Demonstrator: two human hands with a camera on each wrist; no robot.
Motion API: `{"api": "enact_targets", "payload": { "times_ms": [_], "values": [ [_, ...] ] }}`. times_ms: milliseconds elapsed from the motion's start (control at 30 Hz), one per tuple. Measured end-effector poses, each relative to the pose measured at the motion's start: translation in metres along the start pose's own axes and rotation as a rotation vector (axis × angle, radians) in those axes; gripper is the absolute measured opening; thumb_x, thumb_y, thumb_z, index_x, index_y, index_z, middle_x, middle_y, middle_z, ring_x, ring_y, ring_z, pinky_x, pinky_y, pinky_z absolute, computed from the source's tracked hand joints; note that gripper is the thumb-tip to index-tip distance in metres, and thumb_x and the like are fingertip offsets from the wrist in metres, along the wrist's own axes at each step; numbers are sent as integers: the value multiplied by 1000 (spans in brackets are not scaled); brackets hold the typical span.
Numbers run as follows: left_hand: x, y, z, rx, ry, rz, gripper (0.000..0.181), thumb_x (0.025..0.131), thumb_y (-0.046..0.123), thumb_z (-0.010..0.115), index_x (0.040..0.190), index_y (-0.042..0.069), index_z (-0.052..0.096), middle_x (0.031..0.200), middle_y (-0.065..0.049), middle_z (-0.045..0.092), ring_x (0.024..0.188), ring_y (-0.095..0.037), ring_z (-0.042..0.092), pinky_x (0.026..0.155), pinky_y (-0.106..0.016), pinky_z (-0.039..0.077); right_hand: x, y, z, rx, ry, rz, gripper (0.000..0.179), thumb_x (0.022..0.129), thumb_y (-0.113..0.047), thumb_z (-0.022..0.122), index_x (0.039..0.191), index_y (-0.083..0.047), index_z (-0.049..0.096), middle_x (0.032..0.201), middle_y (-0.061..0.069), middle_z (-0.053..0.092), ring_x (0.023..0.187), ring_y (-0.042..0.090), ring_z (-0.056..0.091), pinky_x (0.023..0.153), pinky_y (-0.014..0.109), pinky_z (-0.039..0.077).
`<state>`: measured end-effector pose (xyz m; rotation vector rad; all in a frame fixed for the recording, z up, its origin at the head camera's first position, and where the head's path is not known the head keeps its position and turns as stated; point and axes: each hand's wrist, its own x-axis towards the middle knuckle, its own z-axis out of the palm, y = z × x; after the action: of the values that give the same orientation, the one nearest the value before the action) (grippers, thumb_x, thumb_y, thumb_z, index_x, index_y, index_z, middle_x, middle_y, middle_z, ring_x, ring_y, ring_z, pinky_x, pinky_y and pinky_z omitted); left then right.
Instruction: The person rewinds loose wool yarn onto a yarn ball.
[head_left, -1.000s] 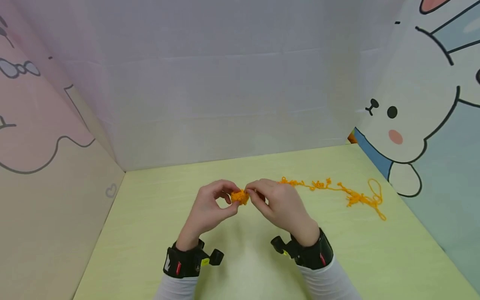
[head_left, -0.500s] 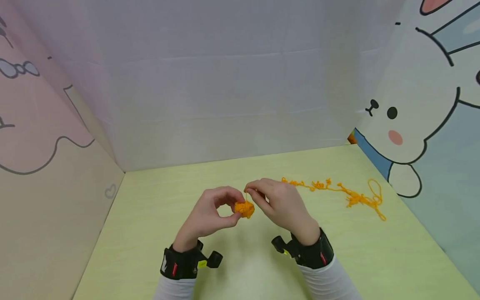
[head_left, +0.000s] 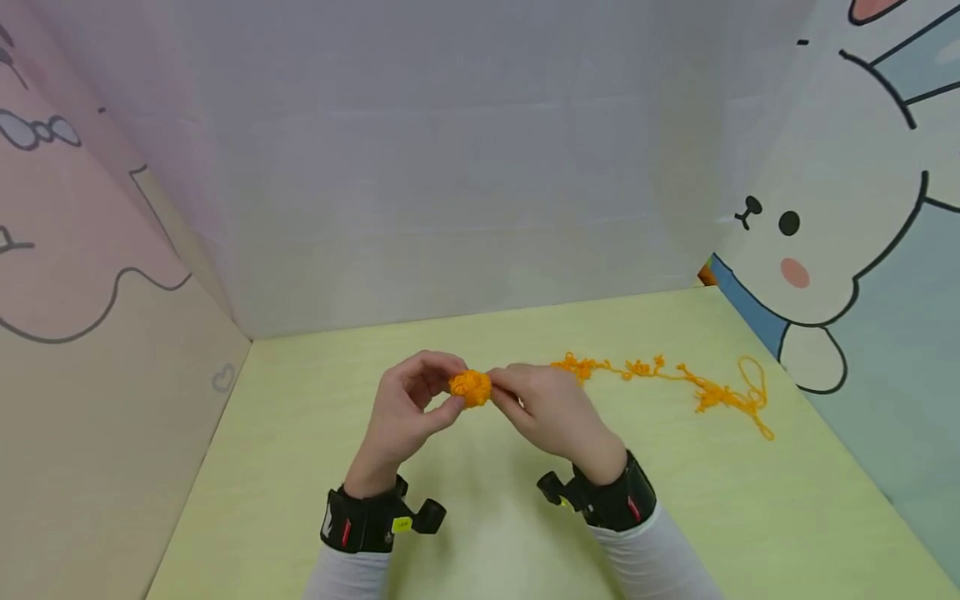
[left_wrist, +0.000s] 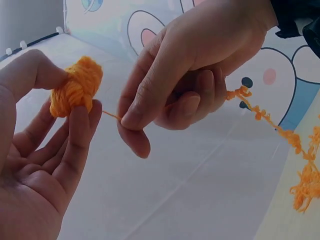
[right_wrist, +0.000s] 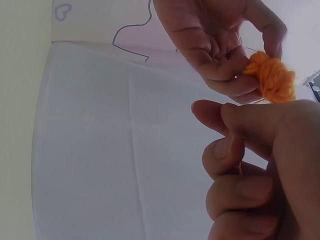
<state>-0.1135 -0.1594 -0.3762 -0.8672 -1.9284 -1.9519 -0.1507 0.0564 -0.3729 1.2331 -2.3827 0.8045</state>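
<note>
A small ball of orange yarn point(head_left: 471, 388) is pinched between the thumb and fingers of my left hand point(head_left: 408, 407). In the left wrist view the wound strands of the yarn ball point(left_wrist: 77, 87) show clearly. My right hand point(head_left: 553, 410) is just to its right, pinching the yarn strand point(left_wrist: 111, 115) between thumb and index finger. That strand runs a short, taut way from the ball to the fingertips. In the right wrist view it passes on under the curled fingers of the right hand point(right_wrist: 245, 165). Both hands are above the table.
A loose, knotted trail of orange yarn point(head_left: 716, 395) stretches behind the right hand to the table's right side, ending in loops. The pale yellow table point(head_left: 315, 467) meets a white cloth backdrop point(head_left: 450, 208) at its far edge. Cartoon-printed sheets flank both sides.
The yarn ball dropped a little and came away from the right fingertips, showing a strand between them, then rose and shifted left. The right hand now sits slightly lower, close beside the ball.
</note>
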Motion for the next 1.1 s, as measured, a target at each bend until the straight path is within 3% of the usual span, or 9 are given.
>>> {"api": "enact_targets", "payload": {
  "times_ms": [100,267,433,567,733,967,1100],
  "values": [
    [1,1,1,-20,115,-53,28,83,-9,70,109,-7,60,107,-15,62,87,-30,60,80,-25,58,1,-2,4,-6,-35,-10,9,97,-23,63,89,-20,66,67,-11,52,57,6,43,50,24,42],
    [3,0,2,27,309,-176,28,84,-3,72,110,-5,61,106,-14,62,88,-29,61,79,-23,57,1,-9,5,1,-85,-41,12,98,-25,62,103,-21,72,83,-13,66,65,1,52,57,23,50],
    [4,-4,1,150,375,-177,28,84,1,75,109,-2,63,105,-15,62,86,-28,61,77,-21,57,0,-15,1,-12,-114,-68,13,99,-27,61,104,-21,72,83,-14,66,63,0,50,55,22,48],
    [6,-7,0,221,365,-136,27,83,0,76,108,-1,64,102,-14,64,82,-26,61,75,-23,57,-1,-17,-3,4,-88,-83,11,98,-25,61,100,-20,71,79,-14,63,60,1,47,52,21,46],
    [8,-4,3,311,328,-144,28,80,-6,75,106,0,66,102,-12,66,80,-21,62,74,-22,56,-1,-17,-8,26,-30,-111,9,96,-21,62,97,-18,71,76,-13,60,58,1,45,50,20,44],
    [14,25,17,440,201,-117,27,78,-11,74,103,-5,66,99,-16,67,81,-19,63,71,-31,58,-2,-14,-15,38,68,-120,8,93,-16,64,98,-15,71,77,-10,60,59,2,43,49,18,42],
    [14,23,18,460,118,-102,28,77,-10,75,102,-2,66,98,-12,68,84,-19,62,69,-37,59,-2,-11,-19,24,110,-105,9,94,-17,64,100,-14,71,79,-7,62,58,4,45,47,19,42]
  ]
}}
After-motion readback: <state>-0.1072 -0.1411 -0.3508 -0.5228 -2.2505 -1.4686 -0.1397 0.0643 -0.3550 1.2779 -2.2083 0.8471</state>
